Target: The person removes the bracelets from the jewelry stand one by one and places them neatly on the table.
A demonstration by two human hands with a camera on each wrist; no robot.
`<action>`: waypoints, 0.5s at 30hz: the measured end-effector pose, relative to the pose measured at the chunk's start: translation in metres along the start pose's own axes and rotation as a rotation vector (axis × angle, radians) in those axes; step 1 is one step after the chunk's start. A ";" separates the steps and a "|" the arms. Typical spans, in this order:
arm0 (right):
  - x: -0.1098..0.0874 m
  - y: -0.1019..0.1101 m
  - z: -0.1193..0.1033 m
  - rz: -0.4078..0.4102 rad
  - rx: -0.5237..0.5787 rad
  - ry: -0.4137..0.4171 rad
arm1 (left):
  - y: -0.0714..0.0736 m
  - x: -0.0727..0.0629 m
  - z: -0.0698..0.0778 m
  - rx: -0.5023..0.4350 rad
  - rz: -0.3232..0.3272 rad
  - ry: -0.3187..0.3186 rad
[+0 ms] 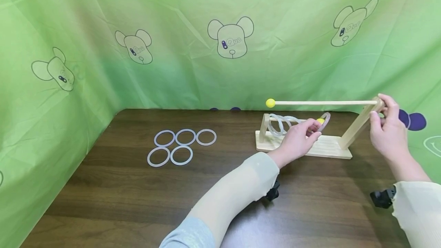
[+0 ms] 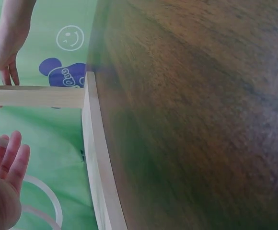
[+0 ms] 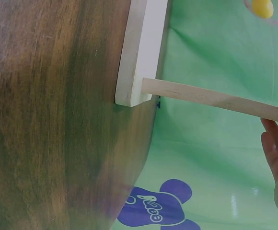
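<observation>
My left hand (image 1: 299, 137) pinches a pale translucent ring (image 1: 328, 118) between thumb and fingers. That ring is around or right beside the yellow ball (image 1: 320, 121) at the end of the lower rod of a wooden stand (image 1: 330, 146); I cannot tell which. Several pale rings (image 1: 281, 127) hang on the lower rod, near its short post. My right hand (image 1: 391, 133) grips the top of the tall slanted post (image 1: 359, 123). From there an upper rod (image 1: 320, 103) runs left to another yellow ball (image 1: 270, 103) and carries no ring.
Several pale rings (image 1: 206, 137) lie flat in two rows on the brown wooden table (image 1: 120, 186), left of the stand. A green curtain (image 1: 179, 75) with bear-head prints hangs behind and along the left side.
</observation>
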State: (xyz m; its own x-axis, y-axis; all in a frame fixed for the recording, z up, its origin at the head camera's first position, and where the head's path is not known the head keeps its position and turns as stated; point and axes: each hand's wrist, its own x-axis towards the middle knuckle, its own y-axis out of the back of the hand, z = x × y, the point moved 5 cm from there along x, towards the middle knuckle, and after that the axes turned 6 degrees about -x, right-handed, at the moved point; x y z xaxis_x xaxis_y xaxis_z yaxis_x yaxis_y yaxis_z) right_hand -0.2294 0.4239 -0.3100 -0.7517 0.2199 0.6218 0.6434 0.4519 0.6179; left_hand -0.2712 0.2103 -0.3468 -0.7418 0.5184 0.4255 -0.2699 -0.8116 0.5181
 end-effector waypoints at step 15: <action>0.000 -0.002 0.001 -0.007 -0.001 -0.017 | 0.006 -0.009 0.011 -0.058 -0.049 -0.016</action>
State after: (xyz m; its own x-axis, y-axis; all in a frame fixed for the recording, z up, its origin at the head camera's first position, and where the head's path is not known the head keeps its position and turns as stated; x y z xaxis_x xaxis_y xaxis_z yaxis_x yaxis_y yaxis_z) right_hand -0.2310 0.4239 -0.3113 -0.7583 0.2318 0.6093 0.6386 0.4526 0.6224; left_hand -0.2592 0.2034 -0.3393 -0.7171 0.5616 0.4128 -0.3412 -0.7993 0.4946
